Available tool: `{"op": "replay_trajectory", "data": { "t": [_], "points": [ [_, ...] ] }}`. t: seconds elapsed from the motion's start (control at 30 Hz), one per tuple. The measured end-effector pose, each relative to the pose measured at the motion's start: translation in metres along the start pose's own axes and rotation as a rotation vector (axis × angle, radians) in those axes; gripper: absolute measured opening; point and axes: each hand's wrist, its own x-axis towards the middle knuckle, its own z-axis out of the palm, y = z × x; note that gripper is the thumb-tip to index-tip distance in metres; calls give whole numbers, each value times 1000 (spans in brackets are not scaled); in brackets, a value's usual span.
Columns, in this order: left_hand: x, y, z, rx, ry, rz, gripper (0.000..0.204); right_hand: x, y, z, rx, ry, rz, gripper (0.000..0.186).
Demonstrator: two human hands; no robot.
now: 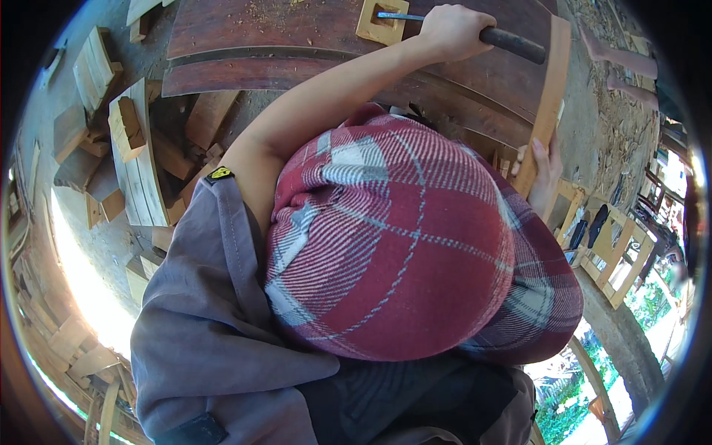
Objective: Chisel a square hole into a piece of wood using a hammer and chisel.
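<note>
Head cam: L hand has its grip clenched on a dark-handled chisel, blade end left of the grip, at the sq. hole of a lt. wood block on a brown desk. Below & right of that grip, R hand grasps a wood bar, upper part beside the chisel's butt, contact unclear.

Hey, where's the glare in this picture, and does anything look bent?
In the head view, glare whitens the ground at left; the greenery at lower right looks partly washed out; the reddish-brown bench's edges bow with the fisheye, and the corners fall to black.
</note>
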Motion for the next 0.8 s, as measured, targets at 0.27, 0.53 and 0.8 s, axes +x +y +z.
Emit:
{"op": "replay_trajectory", "data": {
  "t": [0.27, 0.53, 0.8],
  "points": [
    [8, 3, 13, 92, 27, 52, 21, -9, -14, -27, 38, -33, 32, 72],
    [10, 3, 6, -1, 102, 50, 22, -23, -20, -27, 66, 4, 79, 77],
    [7, 19, -27, -223, 66, 15, 17, -21, -20, -34, 97, -59, -11, 64]
  ]
}}
